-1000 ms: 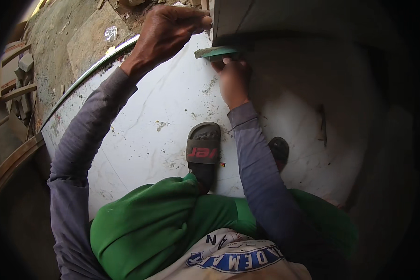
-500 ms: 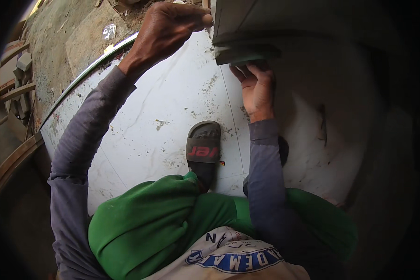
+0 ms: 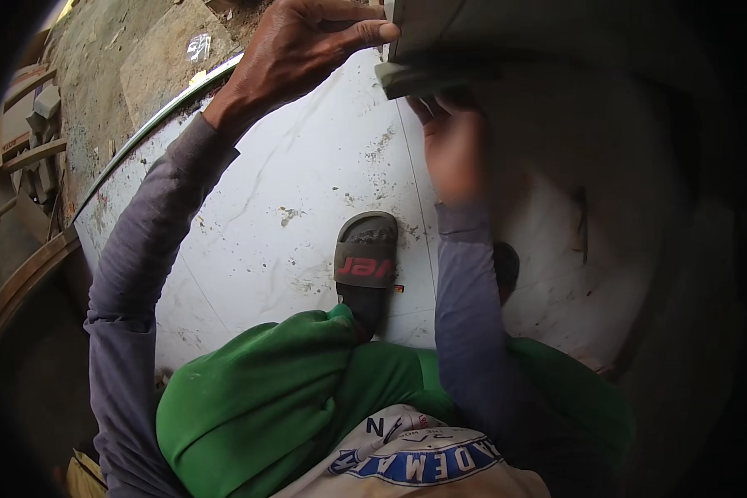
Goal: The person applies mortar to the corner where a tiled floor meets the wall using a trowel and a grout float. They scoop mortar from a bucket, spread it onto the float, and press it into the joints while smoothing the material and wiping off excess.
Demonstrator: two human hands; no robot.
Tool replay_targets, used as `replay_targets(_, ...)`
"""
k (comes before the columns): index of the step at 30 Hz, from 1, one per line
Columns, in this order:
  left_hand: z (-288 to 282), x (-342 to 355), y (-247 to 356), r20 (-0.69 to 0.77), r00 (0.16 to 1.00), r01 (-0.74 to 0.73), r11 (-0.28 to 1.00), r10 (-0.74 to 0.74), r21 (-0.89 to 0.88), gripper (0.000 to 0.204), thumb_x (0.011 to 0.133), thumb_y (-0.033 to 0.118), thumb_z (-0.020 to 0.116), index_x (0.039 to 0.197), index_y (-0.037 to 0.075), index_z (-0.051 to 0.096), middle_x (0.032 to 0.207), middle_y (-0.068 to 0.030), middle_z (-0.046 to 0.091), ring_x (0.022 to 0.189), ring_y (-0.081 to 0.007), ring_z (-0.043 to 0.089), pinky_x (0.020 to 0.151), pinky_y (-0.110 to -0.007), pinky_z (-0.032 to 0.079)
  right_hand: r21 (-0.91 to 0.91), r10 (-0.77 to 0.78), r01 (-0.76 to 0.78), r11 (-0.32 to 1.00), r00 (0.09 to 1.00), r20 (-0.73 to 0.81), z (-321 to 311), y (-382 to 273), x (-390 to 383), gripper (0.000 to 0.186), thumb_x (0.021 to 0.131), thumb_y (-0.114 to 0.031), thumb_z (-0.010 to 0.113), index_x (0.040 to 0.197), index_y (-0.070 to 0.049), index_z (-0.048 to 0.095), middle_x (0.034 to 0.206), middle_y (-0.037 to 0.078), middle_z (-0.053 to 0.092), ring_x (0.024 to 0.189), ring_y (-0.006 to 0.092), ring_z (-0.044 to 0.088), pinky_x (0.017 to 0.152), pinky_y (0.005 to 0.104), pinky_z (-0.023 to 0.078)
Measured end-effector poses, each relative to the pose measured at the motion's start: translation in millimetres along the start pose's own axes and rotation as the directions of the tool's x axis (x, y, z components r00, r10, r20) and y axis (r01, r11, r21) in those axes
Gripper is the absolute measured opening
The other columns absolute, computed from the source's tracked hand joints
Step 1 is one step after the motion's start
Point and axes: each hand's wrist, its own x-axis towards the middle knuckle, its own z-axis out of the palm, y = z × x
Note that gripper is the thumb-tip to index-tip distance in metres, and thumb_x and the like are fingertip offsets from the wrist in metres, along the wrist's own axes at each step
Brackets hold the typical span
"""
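Note:
My left hand (image 3: 303, 54) is closed at the pale edge of an upright grey panel (image 3: 448, 33), its thumb lying against that edge. Below the panel juts a grey-green strip (image 3: 423, 80) with a straight front end. My right hand (image 3: 456, 149), smeared by motion, reaches up under this strip with its fingers curled against it. The strip and shadow hide part of those fingertips.
White marbled floor tiles (image 3: 266, 199), speckled with dried mortar, lie beneath me. My slide sandal (image 3: 365, 249) rests on them. A thin dark rod-like thing (image 3: 583, 224) is at right. Bare ground (image 3: 100, 91) and wood pieces (image 3: 33, 153) are at left.
My left hand has shifted slightly right along the panel's edge, its thumb now more extended. The right hand and strip have risen a little in view.

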Motion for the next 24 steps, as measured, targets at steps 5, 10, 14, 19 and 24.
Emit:
replay_targets(5, -2, -1, -3, -0.009, 1.000, 0.003, 1.000, -0.004, -0.016, 0.046, 0.094, 0.039, 0.075, 0.118, 0.000, 0.076, 0.106, -0.0165, 0.077, 0.100, -0.0260, 0.076, 0.090, -0.038, 0.062, -0.060, 0.026, -0.027, 0.998, 1.000, -0.013, -17, -12, -17, 0.045, 0.088, -0.003, 0.064, 0.133, -0.006, 0.061, 0.130, 0.008, 0.066, 0.120, 0.0254, 0.064, 0.104, 0.0449, 0.054)
replay_targets(10, -1, 1, -3, 0.015, 0.999, 0.052, 0.994, -0.050, -0.092, 0.050, 0.095, 0.042, 0.073, 0.120, -0.001, 0.074, 0.108, -0.0179, 0.077, 0.106, -0.0276, 0.074, 0.096, -0.041, 0.060, -0.106, 0.038, -0.047, 0.993, 0.996, -0.085, -21, 22, -5, 0.035, 0.085, -0.004, 0.061, 0.120, -0.002, 0.066, 0.118, 0.009, 0.067, 0.108, 0.0231, 0.067, 0.095, 0.0407, 0.058)
replay_targets(14, 1, 2, -6, 0.009, 1.000, 0.028, 0.991, -0.027, -0.131, 0.050, 0.095, 0.043, 0.072, 0.122, 0.000, 0.073, 0.108, -0.0173, 0.077, 0.107, -0.0272, 0.074, 0.097, -0.041, 0.060, -0.170, 0.003, -0.021, 0.985, 0.994, -0.106, -22, 40, 16, 0.032, 0.083, -0.005, 0.056, 0.114, 0.001, 0.064, 0.114, 0.009, 0.066, 0.102, 0.0226, 0.066, 0.096, 0.0412, 0.058)
replay_targets(19, -1, 2, -3, 0.022, 0.999, 0.042, 0.999, -0.042, -0.006, 0.048, 0.096, 0.043, 0.070, 0.120, 0.002, 0.075, 0.106, -0.0172, 0.077, 0.106, -0.0271, 0.074, 0.096, -0.040, 0.060, -0.077, 0.014, -0.024, 0.997, 0.992, -0.126, -18, 40, 22, 0.039, 0.084, -0.006, 0.060, 0.122, -0.004, 0.062, 0.123, 0.009, 0.066, 0.111, 0.0254, 0.066, 0.095, 0.0433, 0.059)
replay_targets(24, 0, 1, -6, 0.015, 1.000, 0.006, 0.999, -0.005, -0.033, 0.047, 0.096, 0.042, 0.071, 0.119, 0.002, 0.075, 0.105, -0.0172, 0.077, 0.104, -0.0269, 0.075, 0.095, -0.041, 0.061, 0.006, -0.025, 0.026, 1.000, 0.998, -0.055, 14, -7, -11, 0.038, 0.086, -0.004, 0.062, 0.123, -0.007, 0.065, 0.122, 0.006, 0.069, 0.112, 0.0245, 0.067, 0.099, 0.0435, 0.058)
